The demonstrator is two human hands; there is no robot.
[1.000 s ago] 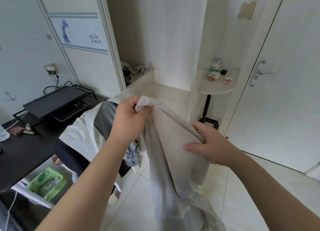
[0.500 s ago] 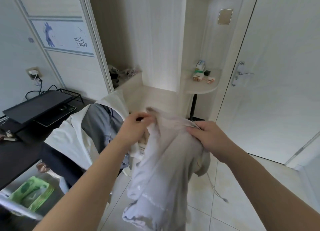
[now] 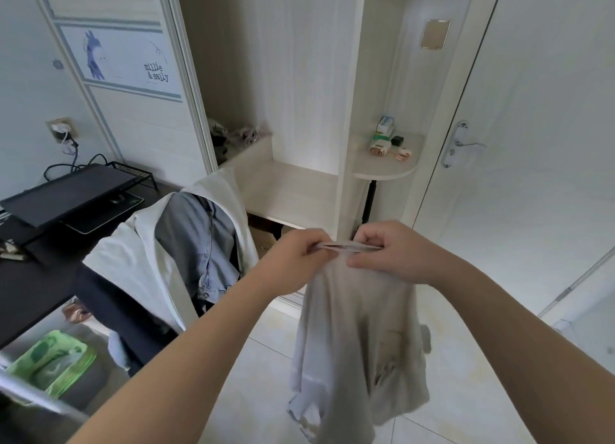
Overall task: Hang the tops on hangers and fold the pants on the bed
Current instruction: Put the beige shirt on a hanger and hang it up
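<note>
2 hands hold 1 pale top (image 3: pixel 356 323) by its upper edge, in the air above the floor tiles (image 3: pixel 259 377) before an open wardrobe (image 3: pixel 299 77). The left hand (image 3: pixel 299 255) pinches the edge with curled fingers. Just beside it, the right hand (image 3: pixel 397 254) pinches the same edge, thumb underneath. The cloth hangs slack below them, with what may be a faint print low on the right. To the left, a white jacket (image 3: pixel 133 260) and a denim garment (image 3: pixel 196 230) are draped together beside a dark desk (image 3: pixel 30 284). Behind, a rounded shelf (image 3: pixel 386 172) holds small boxes, and a door (image 3: pixel 532 144) stands on the right.
</note>
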